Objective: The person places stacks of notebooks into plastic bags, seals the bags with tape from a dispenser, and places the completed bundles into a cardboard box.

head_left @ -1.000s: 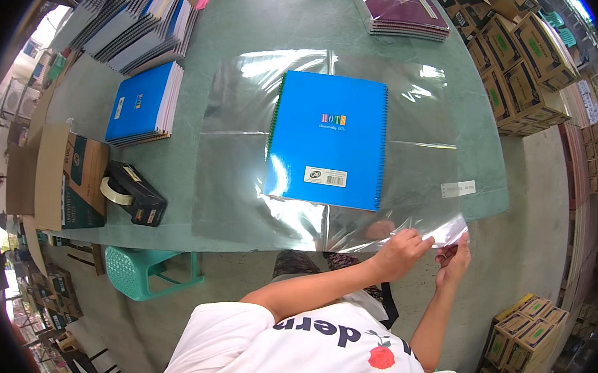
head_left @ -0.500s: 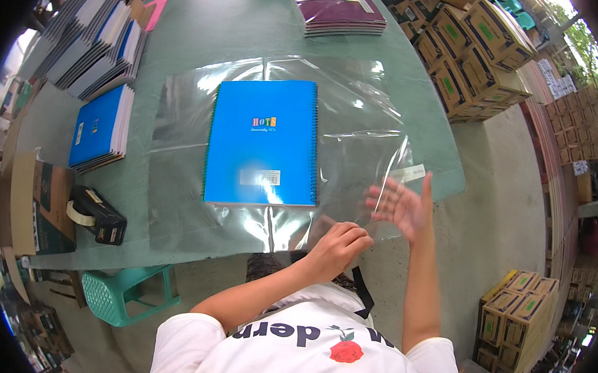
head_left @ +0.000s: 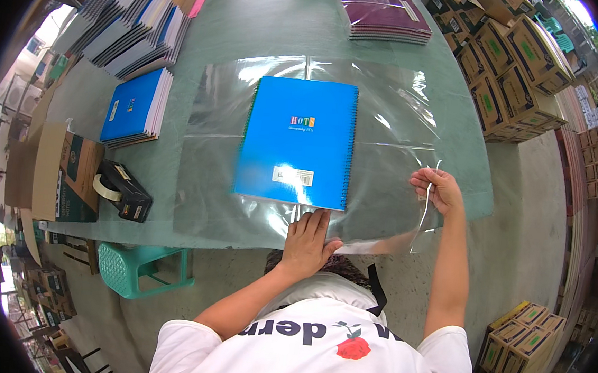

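Pinching clear film (head_left: pixel 395 113) by edge: right hand (head_left: pixel 440 191); left hand (head_left: pixel 304 248) flat, below blue notebook (head_left: pixel 298 145); contents of carton (head_left: pixel 82 180) hidden.

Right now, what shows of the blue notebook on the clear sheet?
The blue notebook lies flat, closed, on the clear sheet. Its glossy cover bears a small multicoloured logo and, below, a white barcode label. Dark coils line its right edge; green ones show at left. The left hand is at its lower edge, contact unclear.

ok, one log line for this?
right hand: pinching clear plastic sheet edge | left hand: palm down by blue spiral-bound notebook | notebook: on sheet
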`<state>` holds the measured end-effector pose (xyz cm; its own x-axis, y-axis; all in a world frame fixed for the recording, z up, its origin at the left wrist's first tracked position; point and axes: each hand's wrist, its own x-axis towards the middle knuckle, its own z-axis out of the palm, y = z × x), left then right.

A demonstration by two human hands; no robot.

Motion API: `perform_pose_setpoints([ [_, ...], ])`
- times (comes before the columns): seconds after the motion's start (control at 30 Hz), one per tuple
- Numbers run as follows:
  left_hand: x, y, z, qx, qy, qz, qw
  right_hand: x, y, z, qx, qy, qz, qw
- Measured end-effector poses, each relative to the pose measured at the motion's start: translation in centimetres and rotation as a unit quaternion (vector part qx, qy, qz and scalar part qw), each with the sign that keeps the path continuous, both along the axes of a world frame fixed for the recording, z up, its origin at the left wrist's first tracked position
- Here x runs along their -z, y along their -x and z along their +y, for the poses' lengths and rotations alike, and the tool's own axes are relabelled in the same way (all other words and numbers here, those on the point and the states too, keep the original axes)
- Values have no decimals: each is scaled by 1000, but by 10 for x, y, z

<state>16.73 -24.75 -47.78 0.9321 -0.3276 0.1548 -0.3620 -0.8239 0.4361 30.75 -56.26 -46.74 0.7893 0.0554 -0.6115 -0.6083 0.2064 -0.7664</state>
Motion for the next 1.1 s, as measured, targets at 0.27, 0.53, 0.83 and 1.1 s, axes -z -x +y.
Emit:
perform_pose_setpoints([
  [0.27, -1, -6, 1, 10, -42, 0, 999, 3, 2, -2, 3, -1, -17, 1000],
  [0.53, -51, -18, 47, 66, 126, 127, 982, -37, -6, 8, -53, 122, 24, 991],
  [0.83, -12, -200, 142, -162, 151, -80, 972, -166, -52, 204, -462, 355, -249, 774],
  [1.1, -15, -199, 123, -137, 170, 24, 975, -79, -50, 297, -564, 454, -145, 675],
])
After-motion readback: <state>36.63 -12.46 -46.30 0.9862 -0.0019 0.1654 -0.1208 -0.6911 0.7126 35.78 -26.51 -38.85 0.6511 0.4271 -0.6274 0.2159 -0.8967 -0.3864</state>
